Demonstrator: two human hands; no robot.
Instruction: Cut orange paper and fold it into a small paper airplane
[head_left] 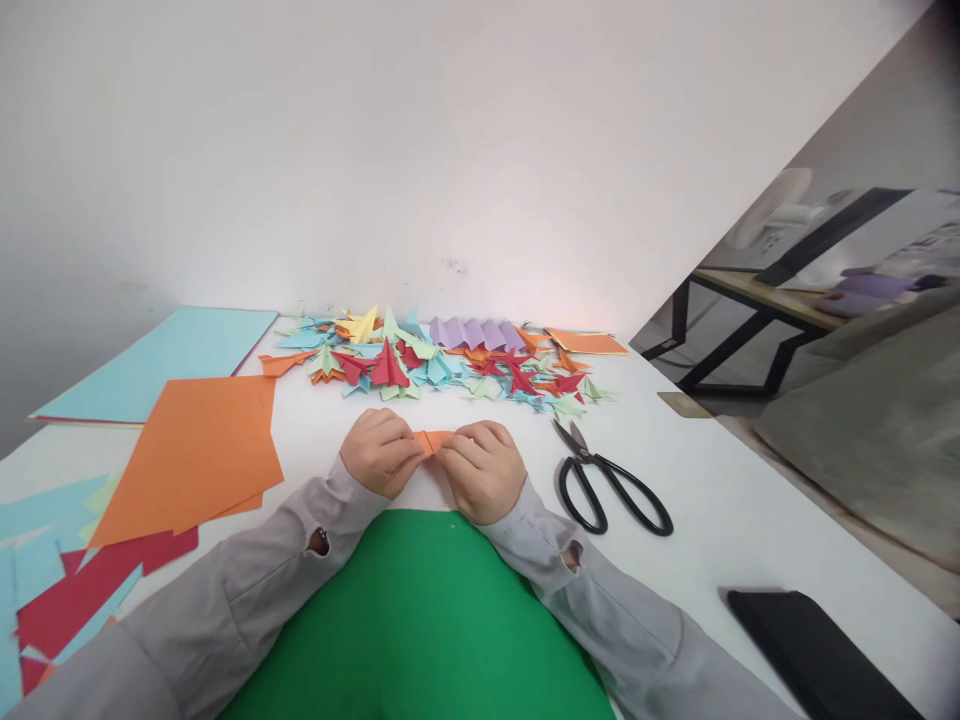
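Observation:
A small folded piece of orange paper (430,441) is stretched between my two hands, a crease line showing near its middle. My left hand (380,453) pinches its left end, and my right hand (484,470) pinches the right end. Most of the paper is covered by my fingers. Just beyond my hands lies a heap of folded paper shapes (388,366) in red, orange, yellow, blue and green. To the right of my right hand, scissors (592,470) with black handles rest on the white table (675,590), blades slightly apart.
Orange sheets (202,440) and a large light blue sheet (169,360) lie at the left, with red and blue scraps (82,590) nearer. Pleated purple paper (476,333) stands at the back by the wall. A black flat object (810,650) lies at the front right.

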